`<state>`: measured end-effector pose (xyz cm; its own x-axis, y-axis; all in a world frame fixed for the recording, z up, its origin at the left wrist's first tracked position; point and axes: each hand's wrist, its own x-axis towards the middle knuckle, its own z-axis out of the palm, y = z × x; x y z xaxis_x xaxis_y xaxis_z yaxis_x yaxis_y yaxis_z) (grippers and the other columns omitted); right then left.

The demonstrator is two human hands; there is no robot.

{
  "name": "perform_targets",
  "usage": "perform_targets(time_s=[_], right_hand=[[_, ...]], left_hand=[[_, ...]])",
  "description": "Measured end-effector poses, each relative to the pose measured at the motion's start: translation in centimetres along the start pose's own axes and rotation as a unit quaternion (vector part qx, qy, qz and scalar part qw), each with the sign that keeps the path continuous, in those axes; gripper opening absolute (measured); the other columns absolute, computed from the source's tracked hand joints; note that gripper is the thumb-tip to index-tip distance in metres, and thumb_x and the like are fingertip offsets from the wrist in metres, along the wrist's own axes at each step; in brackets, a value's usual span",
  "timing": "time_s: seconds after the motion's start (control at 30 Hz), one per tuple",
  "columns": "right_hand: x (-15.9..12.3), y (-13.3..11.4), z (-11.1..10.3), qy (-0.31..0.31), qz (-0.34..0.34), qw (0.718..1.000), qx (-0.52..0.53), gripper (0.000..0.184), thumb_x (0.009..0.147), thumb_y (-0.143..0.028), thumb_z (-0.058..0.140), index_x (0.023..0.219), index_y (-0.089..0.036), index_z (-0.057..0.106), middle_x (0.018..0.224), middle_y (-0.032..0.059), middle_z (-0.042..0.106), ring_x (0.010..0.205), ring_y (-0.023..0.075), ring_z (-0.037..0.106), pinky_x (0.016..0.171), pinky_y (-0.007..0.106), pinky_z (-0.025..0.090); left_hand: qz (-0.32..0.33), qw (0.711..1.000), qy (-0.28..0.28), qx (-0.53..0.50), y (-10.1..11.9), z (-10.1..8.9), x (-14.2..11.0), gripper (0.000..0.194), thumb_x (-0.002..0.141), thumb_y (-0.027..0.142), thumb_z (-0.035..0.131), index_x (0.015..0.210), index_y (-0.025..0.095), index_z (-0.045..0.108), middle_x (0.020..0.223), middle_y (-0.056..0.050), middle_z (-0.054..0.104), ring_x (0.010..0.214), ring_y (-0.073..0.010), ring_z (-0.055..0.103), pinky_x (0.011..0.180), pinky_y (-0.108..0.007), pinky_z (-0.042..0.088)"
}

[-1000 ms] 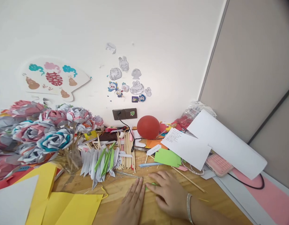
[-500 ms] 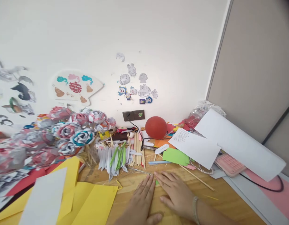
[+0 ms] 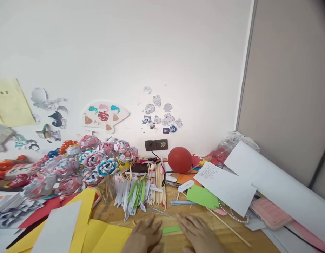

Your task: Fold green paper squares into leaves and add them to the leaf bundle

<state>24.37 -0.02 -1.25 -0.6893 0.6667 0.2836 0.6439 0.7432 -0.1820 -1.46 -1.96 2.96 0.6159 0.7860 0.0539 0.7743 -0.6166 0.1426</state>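
A narrow green paper strip [image 3: 171, 229] lies on the wooden tabletop between my two hands. My left hand [image 3: 145, 234] rests flat at the strip's left end, fingers stretched out. On the other side, my right hand [image 3: 198, 232] lies flat with its fingertips over the strip's right end. Neither hand is gripping anything; the lower parts of both are cut off by the frame edge. Just beyond them are a pile of folded white and green paper strips [image 3: 133, 195], a blue pen [image 3: 182, 202] and green paper sheets [image 3: 203, 196].
Paper roses [image 3: 94, 160] crowd the left, behind yellow paper [image 3: 107, 237]. Wooden sticks [image 3: 159, 184] and a red balloon [image 3: 180, 160] sit near the wall. Rolled white paper [image 3: 277, 195] and a pink calculator-like device [image 3: 270, 212] lie right. A single stick [image 3: 229, 226] angles beside my right hand.
My hands have moved apart from nearly touching, exposing more of the green strip between them. The camera view has tilted up and shifted left.
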Motion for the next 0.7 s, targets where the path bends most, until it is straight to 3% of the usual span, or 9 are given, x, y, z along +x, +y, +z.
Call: perform_targets(time_s=[0.13, 0.2, 0.23, 0.4, 0.57, 0.7], right_hand=[[-0.1, -0.5, -0.5, -0.018, 0.035, 0.999, 0.033, 0.066, 0.081, -0.033, 0.053, 0.141, -0.023, 0.027, 0.143, 0.0027, 0.034, 0.124, 0.0272, 0.038, 0.102, 0.042, 0.032], [-0.2, -1.1, -1.3, -0.034, 0.056, 0.996, 0.056, 0.064, 0.082, -0.034, 0.051, 0.140, -0.023, 0.028, 0.144, 0.0022, 0.033, 0.125, 0.0269, 0.036, 0.103, 0.043, 0.028], [-0.2, -1.5, -1.7, -0.040, 0.066, 0.995, 0.066, 0.063, 0.082, -0.035, 0.051, 0.140, -0.023, 0.030, 0.144, 0.0021, 0.034, 0.125, 0.0268, 0.036, 0.104, 0.043, 0.028], [0.3, -2.4, -3.6, -0.054, 0.084, 0.991, 0.089, 0.059, 0.080, -0.036, 0.053, 0.135, -0.019, 0.040, 0.139, 0.0041, 0.042, 0.119, 0.0273, 0.041, 0.101, 0.041, 0.032], [0.7, -2.5, -3.5, -0.043, 0.085, 0.991, 0.092, 0.050, 0.075, -0.038, 0.062, 0.120, -0.016, 0.056, 0.125, 0.0069, 0.055, 0.112, 0.0265, 0.046, 0.097, 0.037, 0.036], [0.5, -1.9, -3.0, -0.005, 0.099, 0.992, 0.079, 0.050, 0.076, -0.032, 0.061, 0.123, -0.018, 0.054, 0.124, 0.0070, 0.056, 0.110, 0.0271, 0.047, 0.096, 0.038, 0.037]], left_hand=[[0.007, 0.999, 0.032, 0.028, 1.1, -0.7, 1.0, 0.033, 0.079, 0.028, 0.053, 0.112, 0.026, 0.059, 0.124, -0.004, 0.058, 0.121, -0.0282, 0.046, 0.099, -0.043, 0.036], [-0.069, 0.997, 0.014, -0.015, 2.0, -1.5, 1.9, 0.017, 0.079, 0.020, 0.049, 0.081, 0.024, 0.066, 0.095, -0.001, 0.069, 0.097, -0.0206, 0.059, 0.089, -0.033, 0.041], [-0.091, 0.995, 0.014, -0.023, 2.4, -1.8, 2.5, 0.018, 0.077, 0.015, 0.048, 0.074, 0.022, 0.065, 0.086, -0.001, 0.068, 0.089, -0.0186, 0.061, 0.083, -0.030, 0.043], [-0.155, 0.987, 0.031, -0.040, 2.9, -1.6, 4.2, 0.014, 0.067, 0.010, 0.052, 0.075, 0.017, 0.060, 0.090, -0.004, 0.065, 0.088, -0.0187, 0.060, 0.077, -0.026, 0.044], [-0.182, 0.982, 0.036, -0.045, 2.9, -0.2, 4.4, 0.022, 0.062, 0.005, 0.047, 0.074, 0.019, 0.057, 0.075, 0.002, 0.065, 0.072, -0.0142, 0.060, 0.063, -0.021, 0.043], [-0.201, 0.978, 0.045, -0.035, 1.8, -1.4, 4.2, 0.021, 0.065, 0.006, 0.047, 0.073, 0.020, 0.060, 0.073, 0.004, 0.065, 0.070, -0.0129, 0.060, 0.064, -0.019, 0.042]])
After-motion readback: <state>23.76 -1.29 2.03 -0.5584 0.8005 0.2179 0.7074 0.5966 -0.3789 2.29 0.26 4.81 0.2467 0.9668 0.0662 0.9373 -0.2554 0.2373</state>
